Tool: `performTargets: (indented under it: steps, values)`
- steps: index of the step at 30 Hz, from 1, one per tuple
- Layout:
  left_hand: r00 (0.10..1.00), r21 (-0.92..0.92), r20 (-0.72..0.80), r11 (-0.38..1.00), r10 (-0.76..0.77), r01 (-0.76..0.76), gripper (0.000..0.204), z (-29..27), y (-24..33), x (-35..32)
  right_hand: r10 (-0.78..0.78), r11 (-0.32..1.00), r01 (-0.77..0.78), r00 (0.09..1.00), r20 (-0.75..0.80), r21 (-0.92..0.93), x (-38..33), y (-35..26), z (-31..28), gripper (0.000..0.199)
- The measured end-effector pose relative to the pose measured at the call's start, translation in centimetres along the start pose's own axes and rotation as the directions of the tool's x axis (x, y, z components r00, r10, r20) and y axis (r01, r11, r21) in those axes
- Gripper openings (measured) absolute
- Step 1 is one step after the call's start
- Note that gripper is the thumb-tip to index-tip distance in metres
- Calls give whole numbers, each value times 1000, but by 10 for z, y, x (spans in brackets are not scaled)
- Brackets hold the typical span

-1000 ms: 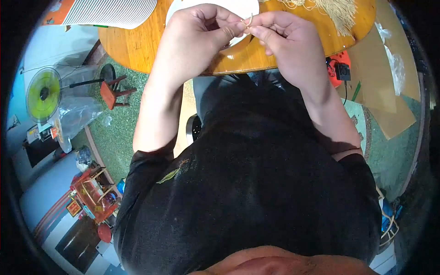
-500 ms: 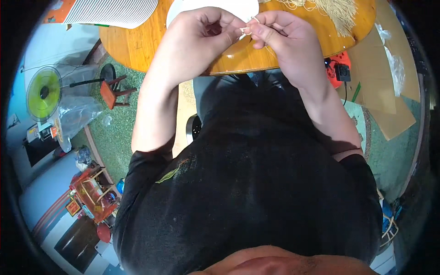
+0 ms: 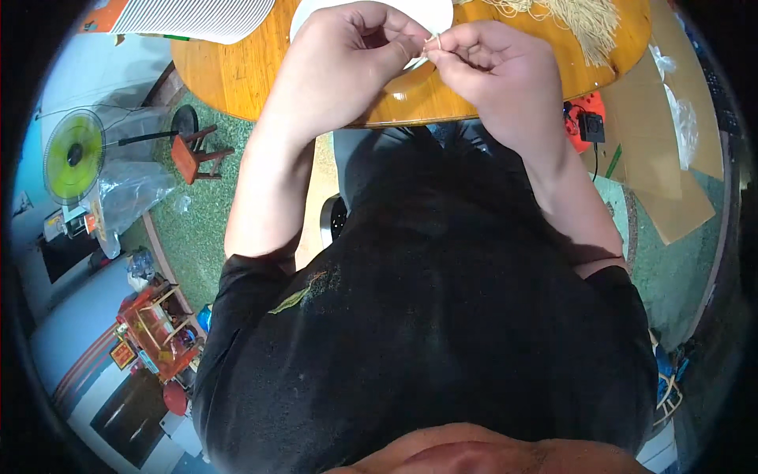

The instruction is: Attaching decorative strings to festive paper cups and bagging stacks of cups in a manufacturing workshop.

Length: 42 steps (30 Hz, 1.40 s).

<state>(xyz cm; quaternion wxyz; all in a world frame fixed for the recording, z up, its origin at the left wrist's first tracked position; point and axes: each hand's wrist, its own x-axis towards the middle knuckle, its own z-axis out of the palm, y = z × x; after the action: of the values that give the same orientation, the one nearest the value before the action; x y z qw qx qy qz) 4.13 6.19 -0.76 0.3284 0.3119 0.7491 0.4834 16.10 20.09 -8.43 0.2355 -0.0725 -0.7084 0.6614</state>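
Observation:
Near the front edge of the wooden table (image 3: pixel 229 79), my two hands meet at the fingertips. Between them runs a short piece of thin cream cord (image 3: pixel 432 39), partly covered by the fingers. My left hand (image 3: pixel 343 75) pinches one side of it with thumb and forefinger. On the other side my right hand (image 3: pixel 513 75) holds it the same way, with the remaining fingers curled. Behind the hands lies a white round thing (image 3: pixel 430 12), perhaps a plate, cut off by the top edge. A bundle of loose cream cords (image 3: pixel 588 28) spreads over the table at the far right.
A striped white sheet (image 3: pixel 193 17) overhangs the table's far left. On the floor at left stand a green-bladed fan (image 3: pixel 73 154) and a small red-brown stool (image 3: pixel 189 158). At right are flattened cardboard (image 3: pixel 647 150) and a black box-shaped device (image 3: pixel 591 126) by a red object.
The right hand has shifted slightly, its fingers now more curled and the cord loop drawn smaller between the fingertips. Both hands still pinch the cord.

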Motion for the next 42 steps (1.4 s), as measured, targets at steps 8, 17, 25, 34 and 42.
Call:
performTargets:
  steps: [8, 17, 25, 34, 42]
  values:
    - [1000, -19, 6, 1000, 12, -12, 10, -4, -7, -6, -485, 792, 366, 863, -141, -489, -1, 2, 7, 11]
    - [996, -114, 90, 993, 11, -1, 13, 0, 1, -2, -749, 627, 588, 636, -187, -511, 6, 39, 8, 16]
    - [995, -107, 86, 993, 51, -42, 9, 0, -4, 2, -713, 669, 580, 678, -181, -465, 2, 34, 5, 18]
    - [997, 175, -8, 982, 77, -75, 5, 6, 9, 2, -229, 955, 273, 929, -291, 118, -32, 17, -4, 8]
    - [973, 509, -25, 840, 230, -186, 7, 16, 8, 7, -121, 909, 162, 984, -128, 384, -53, 17, -14, 9]
